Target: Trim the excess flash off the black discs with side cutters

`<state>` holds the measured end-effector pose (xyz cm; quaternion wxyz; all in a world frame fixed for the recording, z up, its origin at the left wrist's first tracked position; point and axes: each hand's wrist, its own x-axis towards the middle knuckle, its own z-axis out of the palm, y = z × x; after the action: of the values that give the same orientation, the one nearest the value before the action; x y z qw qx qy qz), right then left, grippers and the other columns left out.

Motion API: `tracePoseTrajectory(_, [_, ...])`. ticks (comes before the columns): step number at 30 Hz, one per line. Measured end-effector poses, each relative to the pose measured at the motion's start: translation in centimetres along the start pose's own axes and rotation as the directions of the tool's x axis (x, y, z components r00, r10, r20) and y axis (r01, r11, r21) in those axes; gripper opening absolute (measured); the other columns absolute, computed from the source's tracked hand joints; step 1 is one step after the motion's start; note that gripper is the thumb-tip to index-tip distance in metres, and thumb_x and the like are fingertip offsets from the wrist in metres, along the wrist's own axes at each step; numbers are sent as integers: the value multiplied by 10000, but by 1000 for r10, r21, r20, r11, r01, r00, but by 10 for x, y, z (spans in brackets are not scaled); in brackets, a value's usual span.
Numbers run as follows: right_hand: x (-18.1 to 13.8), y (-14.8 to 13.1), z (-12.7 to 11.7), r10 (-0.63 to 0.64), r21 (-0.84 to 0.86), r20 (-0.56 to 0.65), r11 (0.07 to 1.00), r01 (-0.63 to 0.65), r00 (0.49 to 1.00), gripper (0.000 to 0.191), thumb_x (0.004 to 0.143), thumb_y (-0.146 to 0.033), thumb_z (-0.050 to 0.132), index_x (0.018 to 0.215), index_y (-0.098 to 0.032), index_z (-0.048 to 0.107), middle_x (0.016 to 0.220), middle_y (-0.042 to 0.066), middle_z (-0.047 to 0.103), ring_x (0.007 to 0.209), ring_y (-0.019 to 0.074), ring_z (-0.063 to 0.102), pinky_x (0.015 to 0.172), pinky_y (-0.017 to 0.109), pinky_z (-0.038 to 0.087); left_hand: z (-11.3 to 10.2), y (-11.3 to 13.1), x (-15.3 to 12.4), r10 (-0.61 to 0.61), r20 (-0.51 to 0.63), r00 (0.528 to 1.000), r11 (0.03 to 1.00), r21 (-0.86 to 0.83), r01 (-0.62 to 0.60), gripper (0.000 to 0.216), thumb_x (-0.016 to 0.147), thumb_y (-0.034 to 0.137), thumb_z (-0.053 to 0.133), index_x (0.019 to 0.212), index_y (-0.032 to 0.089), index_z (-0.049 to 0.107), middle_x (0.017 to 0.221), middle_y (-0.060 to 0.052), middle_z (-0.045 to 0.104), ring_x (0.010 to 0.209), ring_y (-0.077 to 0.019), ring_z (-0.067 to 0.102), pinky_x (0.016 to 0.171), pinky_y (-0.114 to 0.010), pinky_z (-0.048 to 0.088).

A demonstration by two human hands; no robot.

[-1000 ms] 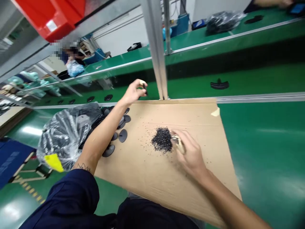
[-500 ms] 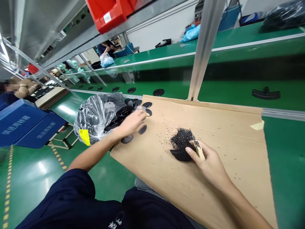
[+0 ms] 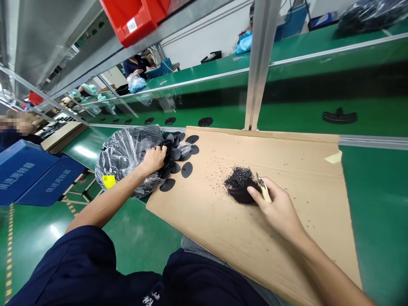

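My left hand (image 3: 153, 159) reaches into the mouth of a clear plastic bag (image 3: 127, 155), its fingers curled over a heap of black round discs (image 3: 174, 154) spilling onto a cardboard sheet (image 3: 255, 238). My right hand (image 3: 276, 209) rests on the cardboard, closed on a small pale-handled tool (image 3: 262, 190) and a black piece (image 3: 242, 196). A pile of black shavings (image 3: 237, 176) lies right behind that piece.
A green conveyor belt (image 3: 287, 112) runs behind the cardboard, carrying black discs (image 3: 205, 122) and a black curved part (image 3: 339, 117). A metal post (image 3: 258, 63) stands at the cardboard's far edge. Blue boxes (image 3: 28, 174) sit at left, a red bin (image 3: 134, 19) overhead. Other people work far left.
My left hand came back from the belt's edge and moved left into the bag's heap of discs. My right hand now holds a black piece beside the shavings.
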<state>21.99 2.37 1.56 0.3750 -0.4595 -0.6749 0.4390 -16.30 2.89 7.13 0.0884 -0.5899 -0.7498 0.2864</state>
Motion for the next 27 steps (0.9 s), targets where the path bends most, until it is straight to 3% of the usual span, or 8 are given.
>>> tracePoseTrajectory(4, [0, -1, -2, -12, -7, -9, 1000, 12, 1000, 232, 904, -436, 576, 873, -210, 614, 814, 24, 662, 770, 207, 596, 738, 318, 468, 5, -8, -10, 17, 34, 999, 1000, 0, -17, 477, 904, 262, 579, 1332, 70, 497, 1183, -278, 663, 1061, -401, 710, 930, -488, 526])
tracePoseTrajectory(8, [-1, -3, -3, -10, -8, -17, 1000, 10, 1000, 218, 901, -427, 572, 861, -214, 594, 780, 13, 633, 736, 197, 568, 709, 310, 448, 6, -11, -12, 16, 59, 998, 1000, -18, -15, 507, 861, 232, 615, 1334, 87, 504, 1160, -257, 698, 1066, -411, 718, 897, -476, 553])
tracePoseTrajectory(14, [-1, -3, -3, -15, -11, -12, 1000, 15, 1000, 263, 911, -478, 579, 850, -223, 600, 762, 13, 630, 716, 195, 557, 678, 301, 445, -6, -6, -8, 12, -29, 999, 997, -79, -14, 514, 939, 279, 487, 1430, 144, 420, 1257, -213, 666, 1106, -379, 707, 905, -461, 564])
tracePoseTrajectory(21, [2, 1, -3, -5, -25, -14, 1000, 5, 1000, 300, 904, -517, 592, 906, -220, 636, 834, 32, 691, 759, 210, 601, 699, 308, 473, -15, 36, -3, -20, -197, 980, 961, -274, -36, 522, 959, 285, 478, 1459, 163, 391, 1271, -194, 610, 1049, -357, 714, 856, -431, 579])
tracePoseTrajectory(27, [2, 1, -3, 14, -13, -30, 1000, -15, 999, 303, 898, -510, 601, 957, -215, 640, 921, 56, 722, 828, 235, 638, 760, 334, 492, -19, 64, -1, 65, -257, 964, 912, -376, -162, 573, 928, 277, 576, 1464, 187, 396, 1414, -190, 538, 1231, -357, 616, 928, -442, 573])
